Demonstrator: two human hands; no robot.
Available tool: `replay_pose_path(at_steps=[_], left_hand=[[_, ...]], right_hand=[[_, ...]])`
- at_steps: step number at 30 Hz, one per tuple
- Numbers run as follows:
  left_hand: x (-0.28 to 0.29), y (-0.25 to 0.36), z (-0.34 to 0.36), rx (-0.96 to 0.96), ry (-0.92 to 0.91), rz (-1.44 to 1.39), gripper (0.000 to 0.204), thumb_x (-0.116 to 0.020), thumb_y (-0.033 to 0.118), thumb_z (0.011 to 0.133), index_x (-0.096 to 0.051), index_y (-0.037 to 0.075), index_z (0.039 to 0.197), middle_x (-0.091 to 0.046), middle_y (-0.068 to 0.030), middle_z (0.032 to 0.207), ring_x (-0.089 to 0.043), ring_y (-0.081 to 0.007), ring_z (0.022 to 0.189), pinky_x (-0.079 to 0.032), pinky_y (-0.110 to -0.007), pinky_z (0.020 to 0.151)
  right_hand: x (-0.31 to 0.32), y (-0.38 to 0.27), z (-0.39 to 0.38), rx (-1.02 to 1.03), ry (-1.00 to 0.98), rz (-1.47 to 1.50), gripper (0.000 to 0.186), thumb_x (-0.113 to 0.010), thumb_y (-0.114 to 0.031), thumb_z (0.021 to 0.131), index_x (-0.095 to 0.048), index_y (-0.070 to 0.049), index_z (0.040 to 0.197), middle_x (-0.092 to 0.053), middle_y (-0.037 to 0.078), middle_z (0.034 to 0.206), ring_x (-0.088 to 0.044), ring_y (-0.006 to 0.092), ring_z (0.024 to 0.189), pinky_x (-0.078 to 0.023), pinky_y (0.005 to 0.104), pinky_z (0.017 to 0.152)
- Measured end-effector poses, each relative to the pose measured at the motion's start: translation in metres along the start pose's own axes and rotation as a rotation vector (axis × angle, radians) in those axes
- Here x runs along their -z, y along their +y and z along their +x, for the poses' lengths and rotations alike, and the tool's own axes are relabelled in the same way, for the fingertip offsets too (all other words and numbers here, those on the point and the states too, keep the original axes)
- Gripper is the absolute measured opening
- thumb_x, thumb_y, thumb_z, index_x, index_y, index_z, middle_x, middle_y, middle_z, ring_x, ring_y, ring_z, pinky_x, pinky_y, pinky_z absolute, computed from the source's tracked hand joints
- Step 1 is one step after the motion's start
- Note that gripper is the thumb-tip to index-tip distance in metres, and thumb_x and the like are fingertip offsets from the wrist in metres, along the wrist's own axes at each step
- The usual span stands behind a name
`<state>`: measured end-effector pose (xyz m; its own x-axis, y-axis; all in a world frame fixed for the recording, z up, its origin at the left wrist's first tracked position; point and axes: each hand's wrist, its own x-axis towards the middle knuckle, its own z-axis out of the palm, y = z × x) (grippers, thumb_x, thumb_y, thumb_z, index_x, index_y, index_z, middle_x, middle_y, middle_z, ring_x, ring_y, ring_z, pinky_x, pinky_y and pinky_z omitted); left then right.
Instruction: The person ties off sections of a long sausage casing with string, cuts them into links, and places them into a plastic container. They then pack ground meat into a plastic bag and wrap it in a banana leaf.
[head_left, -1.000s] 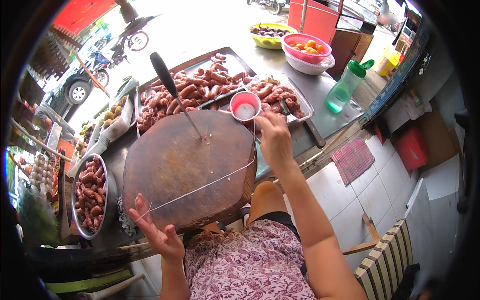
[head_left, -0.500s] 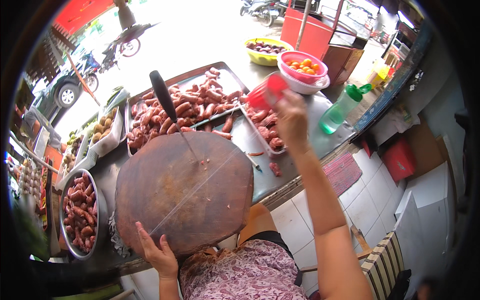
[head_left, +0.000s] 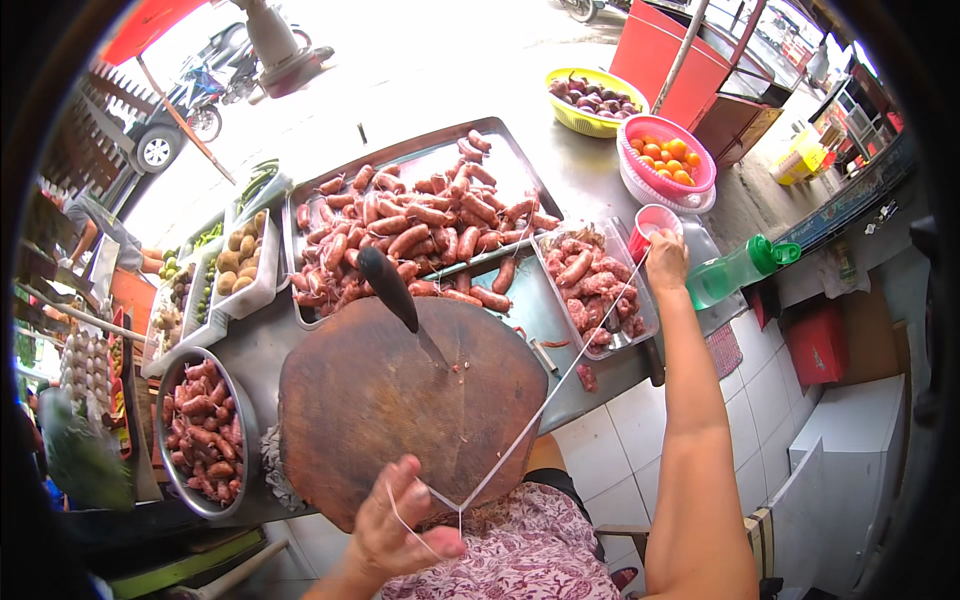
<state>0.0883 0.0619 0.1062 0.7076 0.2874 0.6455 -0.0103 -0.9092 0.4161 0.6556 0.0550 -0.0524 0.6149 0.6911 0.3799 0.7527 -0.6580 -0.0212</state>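
A white string [head_left: 540, 410] runs taut from the left hand [head_left: 400, 525], pinching it at lower centre, up-right to the right hand [head_left: 665, 260], closed on it by the red cup [head_left: 652, 228].

I am seeing my right hand [head_left: 667, 260] covering part of the red cup [head_left: 652, 228]; the knife [head_left: 402, 304] tip is looking sunk into the chopping board [head_left: 400, 400], and my left forearm is running off the lower edge

Strong daylight floods in from the open street at the top, where the pavement [head_left: 400, 60] is washed out to near white, while the tabletop [head_left: 590, 180] glints with soft glare. A black fisheye rim darkens every corner and bends straight edges outward. Focus is fairly crisp centrally, softening and smearing toward the rim.
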Motion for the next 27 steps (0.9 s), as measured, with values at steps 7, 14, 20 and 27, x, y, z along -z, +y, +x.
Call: replay_pose_path(at_steps=[7,14,20,27], left_hand=[[0.099,-0.059,0.184,0.300,-0.040,0.049,0.073,-0.043,0.060,0.103,-0.049,0.003,0.149,-0.042,-0.0248,0.155,-0.040,-0.0375,0.146,-0.032,-0.049,0.118],[0.083,-0.133,0.125,1.002,0.223,-0.887,0.066,-0.047,0.047,0.106,-0.046,-0.005,0.146,-0.053,-0.0230,0.147,-0.053,-0.0303,0.136,-0.044,-0.042,0.112],[0.104,-0.013,-0.113,1.699,0.495,-0.161,0.034,-0.050,0.023,0.106,-0.067,0.001,0.086,-0.066,-0.0061,0.072,-0.060,-0.0133,0.055,-0.048,-0.026,0.049],[0.090,-0.044,-0.133,1.393,0.335,0.185,0.025,-0.052,0.016,0.105,-0.069,-0.001,0.098,-0.067,-0.0050,0.091,-0.064,-0.0132,0.080,-0.053,-0.028,0.070]], right_hand=[[0.028,-0.001,0.013,0.039,-0.150,0.074,0.015,-0.077,-0.016,0.081,-0.074,-0.008,0.093,-0.070,0.012,0.109,-0.062,0.0316,0.111,-0.051,0.0452,0.096],[0.027,-0.015,0.012,0.081,-0.333,0.094,0.012,-0.070,-0.009,0.082,-0.072,-0.004,0.093,-0.070,0.015,0.110,-0.062,0.0338,0.114,-0.051,0.0444,0.097],[0.114,-0.042,-0.077,0.044,-0.088,0.363,0.030,-0.070,-0.004,0.082,-0.069,-0.004,0.112,-0.060,0.018,0.132,-0.052,0.0366,0.126,-0.041,0.0477,0.109],[0.151,-0.088,-0.161,-0.016,-0.140,0.661,0.016,-0.067,0.000,0.083,-0.070,-0.001,0.098,-0.068,0.015,0.112,-0.061,0.0355,0.109,-0.049,0.0447,0.097]])
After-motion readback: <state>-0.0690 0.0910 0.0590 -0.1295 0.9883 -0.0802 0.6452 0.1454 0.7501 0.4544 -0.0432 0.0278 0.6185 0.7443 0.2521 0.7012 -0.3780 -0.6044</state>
